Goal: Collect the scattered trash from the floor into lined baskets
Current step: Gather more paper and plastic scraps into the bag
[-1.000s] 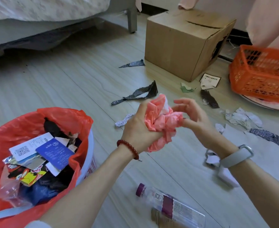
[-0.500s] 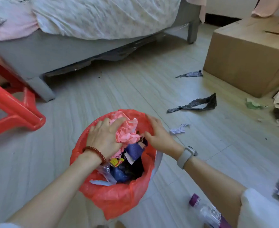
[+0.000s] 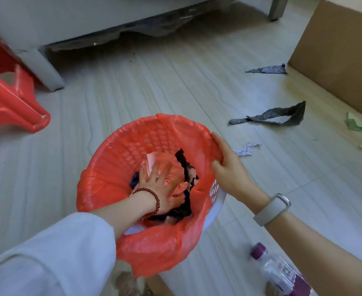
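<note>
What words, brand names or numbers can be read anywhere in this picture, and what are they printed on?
None can be read.
Plastic bottle, bottom right: its label carries print, too blurred to read.
Crumpled paper scrap on the floor: faint marks, too small to read.
Cardboard box: no print on the faces that show.
Red liner of the basket: no print visible.

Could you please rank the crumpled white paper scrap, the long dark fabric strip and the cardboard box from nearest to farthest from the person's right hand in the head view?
Measured from the right hand on the basket's lined rim:
1. Crumpled white paper scrap, on the floor just right of that hand.
2. Long dark fabric strip, farther back and to the right.
3. Cardboard box, at the far right edge.
</note>
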A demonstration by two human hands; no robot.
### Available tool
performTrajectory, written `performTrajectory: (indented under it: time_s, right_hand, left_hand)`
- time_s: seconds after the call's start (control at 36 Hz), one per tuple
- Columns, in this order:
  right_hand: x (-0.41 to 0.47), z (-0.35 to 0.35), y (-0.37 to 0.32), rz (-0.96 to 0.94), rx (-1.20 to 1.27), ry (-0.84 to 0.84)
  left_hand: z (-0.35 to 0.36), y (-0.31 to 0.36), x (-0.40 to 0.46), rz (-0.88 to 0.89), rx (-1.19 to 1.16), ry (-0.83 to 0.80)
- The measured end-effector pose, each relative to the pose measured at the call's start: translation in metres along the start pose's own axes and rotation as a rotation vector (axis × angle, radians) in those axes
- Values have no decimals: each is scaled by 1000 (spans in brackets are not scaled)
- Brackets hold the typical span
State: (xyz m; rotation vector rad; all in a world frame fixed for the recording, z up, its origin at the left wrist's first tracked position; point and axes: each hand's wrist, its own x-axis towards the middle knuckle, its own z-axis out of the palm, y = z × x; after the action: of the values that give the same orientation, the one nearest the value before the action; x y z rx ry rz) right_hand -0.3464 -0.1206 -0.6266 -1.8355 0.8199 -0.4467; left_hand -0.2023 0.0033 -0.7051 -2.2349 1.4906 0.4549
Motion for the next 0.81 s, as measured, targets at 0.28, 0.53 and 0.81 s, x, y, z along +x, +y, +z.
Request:
performTrajectory:
  time_s: [0.28,0.53,0.81]
  right_hand:
    - [-2,-1,-3,4,-30,-26]
    - [-9,-11,-9,5,-99,-42]
    - [-21,-24,-3,-91,-133,66]
  left_hand:
    - [5,4,18,-56,91,-118]
    - [-72,-5,-13,-111,-676,61]
    - [-145,29,-52,-11,-876,905]
